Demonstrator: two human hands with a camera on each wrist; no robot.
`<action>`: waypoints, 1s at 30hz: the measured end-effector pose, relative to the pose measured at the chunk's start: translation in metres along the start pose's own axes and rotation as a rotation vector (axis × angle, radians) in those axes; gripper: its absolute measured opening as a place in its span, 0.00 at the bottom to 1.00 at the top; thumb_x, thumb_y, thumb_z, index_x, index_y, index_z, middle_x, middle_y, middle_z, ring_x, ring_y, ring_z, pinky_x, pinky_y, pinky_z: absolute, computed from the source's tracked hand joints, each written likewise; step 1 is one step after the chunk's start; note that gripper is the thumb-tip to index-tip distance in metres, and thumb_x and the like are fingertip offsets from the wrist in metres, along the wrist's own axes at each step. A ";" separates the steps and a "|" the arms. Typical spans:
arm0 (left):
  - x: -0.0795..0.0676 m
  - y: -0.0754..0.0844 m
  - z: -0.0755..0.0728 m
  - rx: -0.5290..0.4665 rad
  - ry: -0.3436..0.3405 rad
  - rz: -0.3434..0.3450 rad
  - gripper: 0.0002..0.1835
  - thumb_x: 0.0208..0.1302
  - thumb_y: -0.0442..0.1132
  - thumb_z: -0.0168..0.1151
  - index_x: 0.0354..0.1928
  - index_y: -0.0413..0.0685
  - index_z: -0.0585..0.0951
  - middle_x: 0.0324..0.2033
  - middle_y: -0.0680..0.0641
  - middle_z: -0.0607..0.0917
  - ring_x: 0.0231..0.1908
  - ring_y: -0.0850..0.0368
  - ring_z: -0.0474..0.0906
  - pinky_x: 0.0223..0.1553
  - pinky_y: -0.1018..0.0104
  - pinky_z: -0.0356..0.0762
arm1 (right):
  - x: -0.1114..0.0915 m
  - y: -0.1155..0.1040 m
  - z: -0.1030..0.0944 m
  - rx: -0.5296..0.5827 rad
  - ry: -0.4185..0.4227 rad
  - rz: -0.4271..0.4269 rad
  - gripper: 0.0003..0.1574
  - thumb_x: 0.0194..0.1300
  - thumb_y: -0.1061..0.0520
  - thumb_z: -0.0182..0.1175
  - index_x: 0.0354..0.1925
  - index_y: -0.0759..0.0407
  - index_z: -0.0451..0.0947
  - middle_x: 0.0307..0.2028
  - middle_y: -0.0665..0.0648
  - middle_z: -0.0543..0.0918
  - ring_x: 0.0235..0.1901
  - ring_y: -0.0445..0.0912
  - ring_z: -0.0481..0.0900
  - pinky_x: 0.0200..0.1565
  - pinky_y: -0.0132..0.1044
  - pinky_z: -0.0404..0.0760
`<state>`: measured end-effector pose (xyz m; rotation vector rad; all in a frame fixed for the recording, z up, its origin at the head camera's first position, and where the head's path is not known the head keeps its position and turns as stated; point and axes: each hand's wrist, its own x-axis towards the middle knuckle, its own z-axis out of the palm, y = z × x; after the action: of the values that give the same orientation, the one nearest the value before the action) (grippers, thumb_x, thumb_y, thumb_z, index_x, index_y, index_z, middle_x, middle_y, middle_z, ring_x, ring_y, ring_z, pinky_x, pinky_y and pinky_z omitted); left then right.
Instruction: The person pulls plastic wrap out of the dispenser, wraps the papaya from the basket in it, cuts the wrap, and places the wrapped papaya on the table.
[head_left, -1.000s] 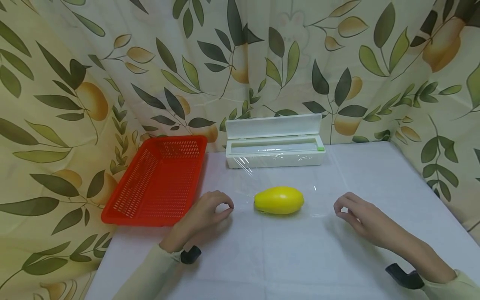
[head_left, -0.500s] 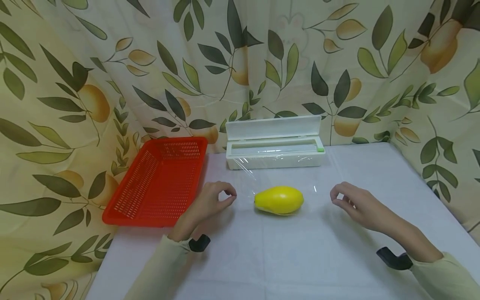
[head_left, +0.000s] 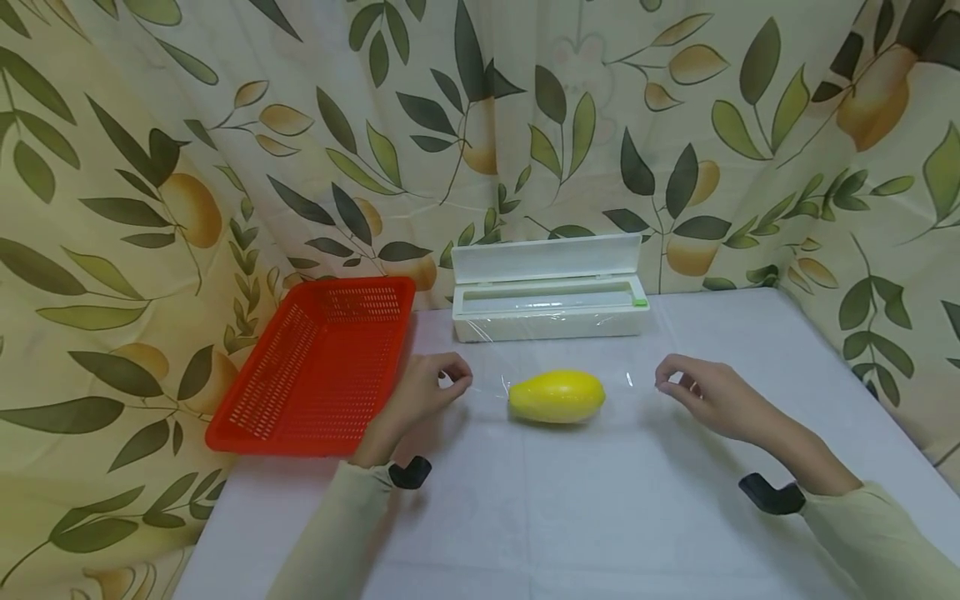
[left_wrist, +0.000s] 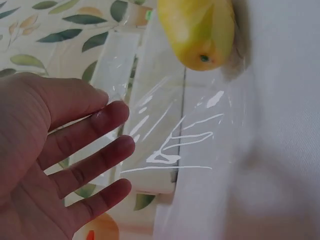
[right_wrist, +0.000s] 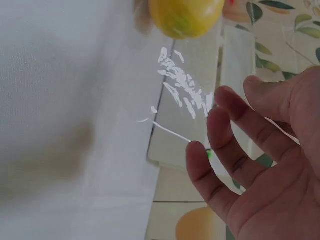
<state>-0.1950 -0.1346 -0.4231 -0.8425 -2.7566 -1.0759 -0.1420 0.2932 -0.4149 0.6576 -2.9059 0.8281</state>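
A yellow papaya (head_left: 557,397) lies on its side on the white cloth, between the two hands. Clear cling film (left_wrist: 172,135) stretches from the front of a white dispenser box (head_left: 551,325) toward the person, and overlaps the papaya in the head view. The left hand (head_left: 422,390) pinches the film's left corner between thumb and forefinger, its other fingers spread. At the right corner the right hand (head_left: 716,396) pinches the film likewise, its remaining fingers loosely bent. Bright creases (right_wrist: 182,82) in the film run from the fingertips toward the papaya.
The box's lid (head_left: 547,258) stands raised at the back, with a small green slider (head_left: 640,303) at the right end. A red perforated basket (head_left: 311,367) sits at the left, right beside the left forearm. A leaf-patterned curtain (head_left: 450,192) hangs behind the table.
Both hands have moved away from the person, toward the box, and slightly closer together, carrying the film's near edge back over the papaya. The basket and box have stayed put.
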 end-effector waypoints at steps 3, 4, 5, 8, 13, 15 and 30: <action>0.003 -0.004 0.004 -0.018 0.012 -0.044 0.02 0.66 0.33 0.69 0.37 0.42 0.88 0.30 0.52 0.88 0.35 0.58 0.83 0.46 0.49 0.83 | 0.001 0.004 0.001 0.002 0.009 0.022 0.07 0.68 0.64 0.67 0.43 0.54 0.80 0.36 0.50 0.85 0.33 0.41 0.77 0.35 0.32 0.80; 0.004 -0.005 0.005 -0.029 0.021 -0.055 0.02 0.66 0.32 0.69 0.37 0.41 0.88 0.30 0.52 0.88 0.34 0.58 0.83 0.46 0.49 0.83 | 0.001 0.005 0.001 0.001 0.014 0.027 0.07 0.68 0.64 0.67 0.42 0.55 0.80 0.36 0.50 0.85 0.33 0.42 0.77 0.35 0.32 0.80; 0.005 -0.007 0.006 -0.045 0.028 -0.068 0.02 0.66 0.32 0.69 0.37 0.40 0.88 0.30 0.51 0.88 0.34 0.58 0.83 0.45 0.49 0.83 | 0.002 0.006 0.002 0.002 0.018 0.032 0.07 0.68 0.64 0.67 0.42 0.55 0.80 0.36 0.50 0.85 0.33 0.42 0.77 0.35 0.32 0.80; 0.008 -0.011 0.009 -0.077 0.049 -0.093 0.02 0.65 0.32 0.70 0.36 0.40 0.88 0.29 0.51 0.88 0.33 0.58 0.83 0.44 0.52 0.84 | 0.003 0.010 0.003 0.002 0.032 0.048 0.06 0.68 0.63 0.67 0.42 0.55 0.80 0.36 0.49 0.85 0.34 0.43 0.78 0.36 0.32 0.80; 0.013 -0.017 0.015 -0.076 0.078 -0.147 0.02 0.65 0.34 0.71 0.36 0.43 0.89 0.28 0.53 0.88 0.31 0.61 0.82 0.39 0.62 0.83 | 0.008 0.016 0.006 0.011 0.049 0.072 0.05 0.69 0.63 0.66 0.42 0.57 0.81 0.36 0.49 0.86 0.34 0.44 0.78 0.34 0.32 0.80; 0.016 -0.019 0.018 -0.067 0.084 -0.177 0.02 0.66 0.35 0.71 0.37 0.44 0.89 0.27 0.54 0.88 0.30 0.61 0.82 0.38 0.64 0.82 | 0.011 0.018 0.007 0.015 0.051 0.079 0.05 0.69 0.63 0.66 0.43 0.58 0.82 0.36 0.50 0.86 0.34 0.44 0.79 0.34 0.32 0.80; 0.023 -0.022 0.032 -0.087 0.014 -0.363 0.02 0.67 0.34 0.69 0.38 0.44 0.89 0.29 0.52 0.86 0.33 0.55 0.79 0.37 0.66 0.80 | 0.023 0.037 0.024 0.062 0.017 0.110 0.05 0.69 0.65 0.65 0.43 0.59 0.82 0.38 0.52 0.86 0.36 0.46 0.79 0.36 0.35 0.79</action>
<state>-0.2215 -0.1162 -0.4545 -0.3419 -2.9405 -1.2550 -0.1764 0.3005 -0.4495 0.4956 -2.9344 0.9346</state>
